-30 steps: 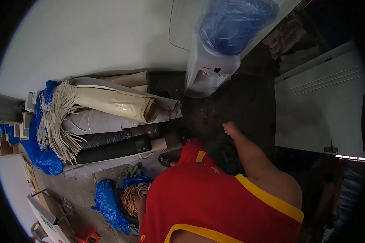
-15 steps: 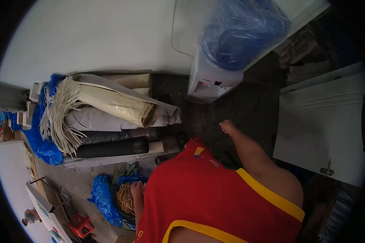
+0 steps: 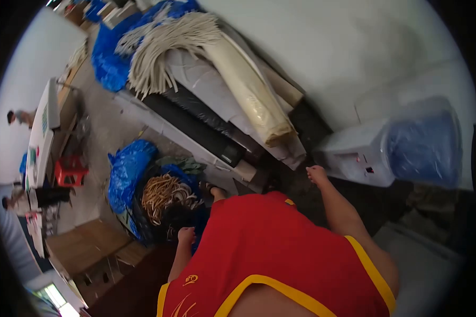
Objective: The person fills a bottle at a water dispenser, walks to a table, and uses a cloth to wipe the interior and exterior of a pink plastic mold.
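My left hand (image 3: pixel 185 235) is loosely closed beside a blue-and-black bag (image 3: pixel 127 169) holding tan strips (image 3: pixel 166 196); nothing shows in its fingers. On the other side, my right hand (image 3: pixel 317 175) is raised with curled fingers and no visible object. It is nearest to the white water dispenser (image 3: pixel 354 150), which carries a blue bottle in clear wrap (image 3: pixel 423 145). Long rolls (image 3: pixel 243 92) in cream, grey and black lie on the floor ahead, with a bundle of pale cords (image 3: pixel 169 42) across their far end.
A cardboard box (image 3: pixel 90 245) stands at the lower left, and a red stool (image 3: pixel 71 170) is beyond the bag. Two people (image 3: pixel 24 117) are at a long white table (image 3: pixel 45 127) on the far left. Blue plastic (image 3: pixel 111 66) lies by the rolls.
The view has turned, so the dispenser sits farther right and the rolls slant. More of the bag, the box and a second person show. Both hands remain closed.
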### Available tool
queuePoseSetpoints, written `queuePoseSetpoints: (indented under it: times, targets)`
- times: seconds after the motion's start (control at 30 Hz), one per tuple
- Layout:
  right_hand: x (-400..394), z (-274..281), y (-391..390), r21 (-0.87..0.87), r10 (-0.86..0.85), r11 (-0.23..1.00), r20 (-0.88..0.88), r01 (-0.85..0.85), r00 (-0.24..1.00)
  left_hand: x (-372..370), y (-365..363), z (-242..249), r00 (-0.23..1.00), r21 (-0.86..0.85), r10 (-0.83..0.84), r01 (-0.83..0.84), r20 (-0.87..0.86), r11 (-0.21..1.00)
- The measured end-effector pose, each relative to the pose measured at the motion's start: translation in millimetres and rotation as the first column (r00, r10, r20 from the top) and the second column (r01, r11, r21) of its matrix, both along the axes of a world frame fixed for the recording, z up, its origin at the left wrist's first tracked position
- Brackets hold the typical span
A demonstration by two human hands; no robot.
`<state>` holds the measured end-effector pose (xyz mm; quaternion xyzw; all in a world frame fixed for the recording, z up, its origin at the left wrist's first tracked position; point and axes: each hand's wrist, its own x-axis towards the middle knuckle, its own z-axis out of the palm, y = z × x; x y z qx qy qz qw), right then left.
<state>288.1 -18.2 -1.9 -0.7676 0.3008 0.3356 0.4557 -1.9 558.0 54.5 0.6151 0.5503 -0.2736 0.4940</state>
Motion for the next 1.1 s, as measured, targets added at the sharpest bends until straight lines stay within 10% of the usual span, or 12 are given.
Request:
queuePoseSetpoints:
  times: [0.33, 0.4, 0.6, 1.0, 1.03, 1.1]
  targets:
    - [110, 33, 283, 0.076, 0.276, 0.958, 0.027, -0.277, 0.961, -76, 147, -35, 0.842, -0.081, 0.534, -0.528, 0.081, 0.845]
    - [122, 73, 365, 0.071, 0.377, 0.921, 0.083, -0.382, 0.923, -95, 179, -20, 0.849, 0.127, 0.516, -0.528, 0.116, 0.84]
    - [190, 127, 559, 0.057, 0.657, 0.711, 0.302, -0.701, 0.69, -149, 233, -17, 0.428, 0.074, 0.863, -0.902, 0.268, 0.425]
    - [302, 150, 867, 0.204, 0.741, 0.451, 0.459, -0.869, 0.491, -78, 241, -173, 0.355, -0.181, 0.935, -0.921, -0.019, 0.345]
    - [311, 141, 887, 0.201, 0.75, 0.466, 0.426, -0.861, 0.506, -66, 279, -178, 0.304, -0.547, 0.948, -0.78, 0.092, 0.303]
    - [339, 131, 931, 0.062, 0.801, 0.46, 0.402, -0.886, 0.444, -9, 340, -176, 0.23, -0.342, 0.969, -0.907, 0.092, 0.247]
